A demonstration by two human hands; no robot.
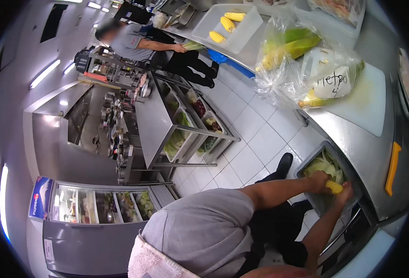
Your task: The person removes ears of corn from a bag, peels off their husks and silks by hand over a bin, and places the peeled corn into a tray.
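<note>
Both my arms reach down over a grey bin (298, 174) beside the counter edge. An ear of corn (335, 187) with bare yellow kernels lies between my hands. My left hand (319, 181) is closed around one end, near pale green leaves. My right hand (346, 193) grips the other end. Corn husks (326, 163) lie loose in the bin below. On the counter, a clear plastic bag (271, 85) holds several unpeeled cobs (290, 48) and carries a handwritten label (334, 82).
A white cutting board (373, 99) and an orange-handled knife (393, 169) lie on the steel counter (348, 134). Husked cobs sit in a translucent tub (202, 34). Another person (132, 46) stands farther off, holding something green. A steel table (156, 120) has vegetable crates below.
</note>
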